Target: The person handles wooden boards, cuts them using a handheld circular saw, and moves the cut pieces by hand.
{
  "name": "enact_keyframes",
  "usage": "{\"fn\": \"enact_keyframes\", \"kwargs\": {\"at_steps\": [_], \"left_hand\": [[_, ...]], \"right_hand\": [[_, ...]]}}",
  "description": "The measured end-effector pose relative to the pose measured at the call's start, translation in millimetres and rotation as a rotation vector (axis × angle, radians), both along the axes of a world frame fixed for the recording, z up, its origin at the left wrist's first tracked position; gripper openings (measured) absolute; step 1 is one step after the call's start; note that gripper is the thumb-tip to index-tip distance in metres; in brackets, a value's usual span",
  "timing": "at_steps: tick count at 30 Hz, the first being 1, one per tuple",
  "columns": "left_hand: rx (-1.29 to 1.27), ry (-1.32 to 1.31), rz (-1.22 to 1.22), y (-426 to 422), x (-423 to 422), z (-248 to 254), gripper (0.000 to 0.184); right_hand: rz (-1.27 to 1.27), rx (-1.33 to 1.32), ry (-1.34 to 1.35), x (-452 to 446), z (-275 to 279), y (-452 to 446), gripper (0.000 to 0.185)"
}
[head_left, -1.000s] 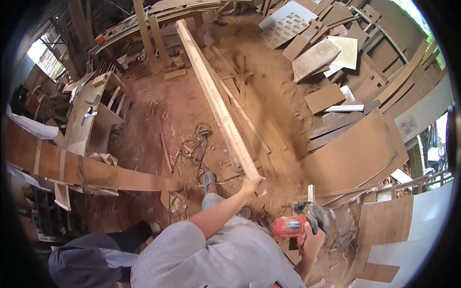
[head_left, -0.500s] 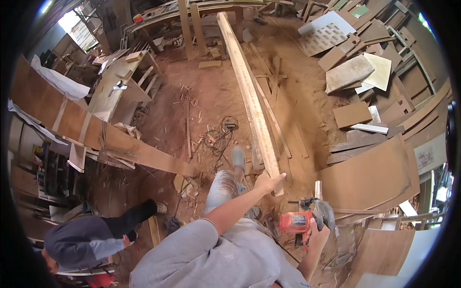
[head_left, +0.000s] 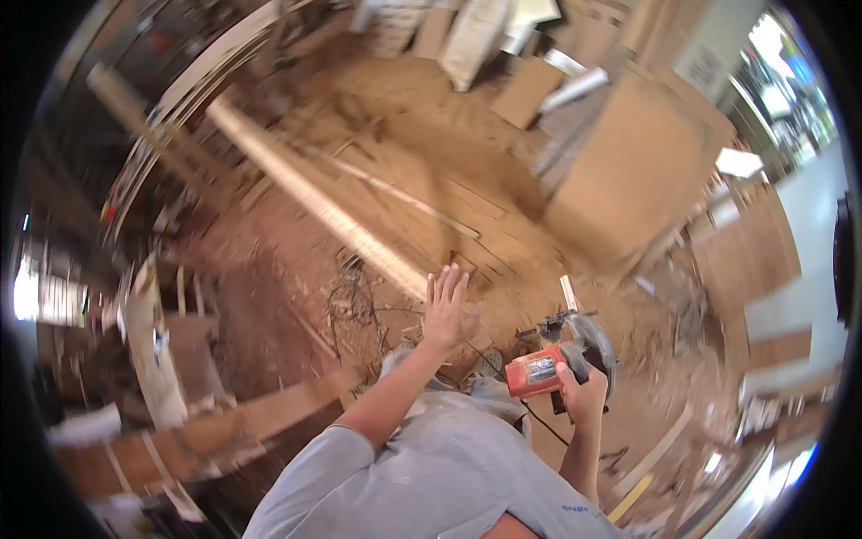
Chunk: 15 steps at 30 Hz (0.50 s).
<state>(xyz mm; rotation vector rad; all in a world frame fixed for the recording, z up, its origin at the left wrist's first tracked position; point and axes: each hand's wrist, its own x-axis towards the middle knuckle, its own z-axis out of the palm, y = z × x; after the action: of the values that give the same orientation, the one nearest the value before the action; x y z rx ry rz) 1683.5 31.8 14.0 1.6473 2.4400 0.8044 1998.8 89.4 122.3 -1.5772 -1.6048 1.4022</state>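
My right hand is wrapped round the handle of a red circular saw, held out to my right. The saw's round dark guard faces away from me, and a cord trails from its body. My left hand has its fingers stretched out at the near end of a long wooden plank. Whether the palm touches the plank cannot be told. The plank slants away to the far left, its far end near a workbench.
The workbench curves across the upper left. A tangled cord and wood scraps lie on the dirt floor. Large brown boards lean at the upper right. A long brown panel crosses the lower left. The view is blurred by motion.
My view has swung to the right, so the plank now slants to the left. My left hand has gone from gripping the plank's near end to stretched fingers. The saw stays in my right hand.
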Motion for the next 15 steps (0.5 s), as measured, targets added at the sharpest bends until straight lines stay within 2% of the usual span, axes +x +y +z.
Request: {"fn": "enact_keyframes", "kwargs": {"at_steps": [1, 2, 4, 5, 6, 10, 11, 13, 15], "left_hand": [[-0.021, -0.043, -0.168, 6, -9, -7, 0.066], [-0.043, -0.097, -0.216, 16, -15, -10, 0.034], [-0.149, -0.166, -0.314, 25, -18, -2, 0.026], [-0.203, -0.197, -0.354, 30, -20, 2, 0.022], [-0.123, -0.17, -0.352, 35, -20, 2, 0.019], [-0.1, -0.23, -0.37, 62, -15, 5, 0.028], [-0.158, -0.205, -0.354, 62, -10, 7, 0.026], [-0.261, -0.142, -0.316, 67, 0, 13, 0.021], [-0.268, -0.124, -0.311, 71, 18, 23, 0.02]], "right_hand": [[-0.045, 0.005, -0.04, 4, -10, -10, 0.02], [-0.079, 0.014, -0.112, -2, -4, -14, 0.023], [-0.2, 0.033, -0.183, -10, 1, -39, 0.031], [-0.258, 0.031, -0.2, -13, -2, -50, 0.031], [-0.303, 0.02, -0.221, -14, -4, -61, 0.032], [-0.427, -0.175, -0.232, -5, -24, -83, 0.035], [-0.447, -0.196, -0.209, -2, -31, -86, 0.036], [-0.41, -0.166, -0.247, -6, -31, -80, 0.036], [-0.378, -0.18, -0.228, -2, -67, -72, 0.037]]}}
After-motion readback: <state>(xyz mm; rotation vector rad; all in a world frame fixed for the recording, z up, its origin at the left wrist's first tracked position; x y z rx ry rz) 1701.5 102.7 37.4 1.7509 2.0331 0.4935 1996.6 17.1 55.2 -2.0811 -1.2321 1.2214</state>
